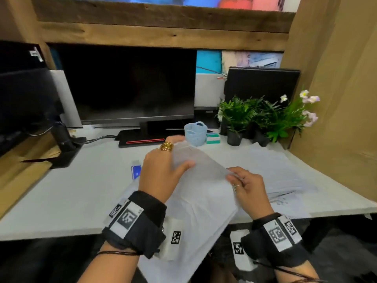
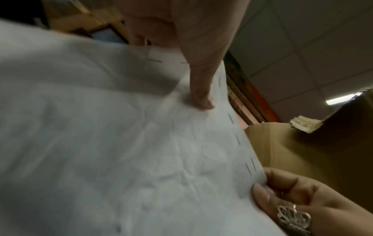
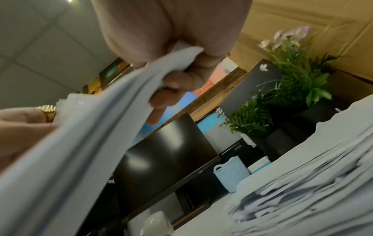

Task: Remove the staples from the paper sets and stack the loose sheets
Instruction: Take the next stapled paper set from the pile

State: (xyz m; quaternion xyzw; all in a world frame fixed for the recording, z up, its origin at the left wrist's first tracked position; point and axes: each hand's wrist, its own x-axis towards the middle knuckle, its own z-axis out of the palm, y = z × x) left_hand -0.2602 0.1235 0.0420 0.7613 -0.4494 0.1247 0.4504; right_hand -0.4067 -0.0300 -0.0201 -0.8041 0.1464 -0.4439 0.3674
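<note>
A stapled set of white paper (image 1: 200,193) is held up above the near edge of the desk, between both hands. My left hand (image 1: 163,168) grips its far left part, thumb on top and fingers behind. My right hand (image 1: 244,184) pinches the right edge. In the left wrist view the paper set (image 2: 121,143) shows several staples (image 2: 238,138) along its right edge, with my left thumb (image 2: 201,95) pressing on the sheet. In the right wrist view my right fingers (image 3: 173,86) curl round the paper's edge (image 3: 101,127). A pile of loose sheets (image 1: 275,172) lies on the desk at right.
A blue and white tool (image 1: 136,170) lies on the white desk (image 1: 71,201) left of my left hand. A small blue basket (image 1: 195,133), a monitor (image 1: 130,86) and potted plants (image 1: 263,117) stand at the back. Cardboard walls (image 1: 336,99) close in the right side.
</note>
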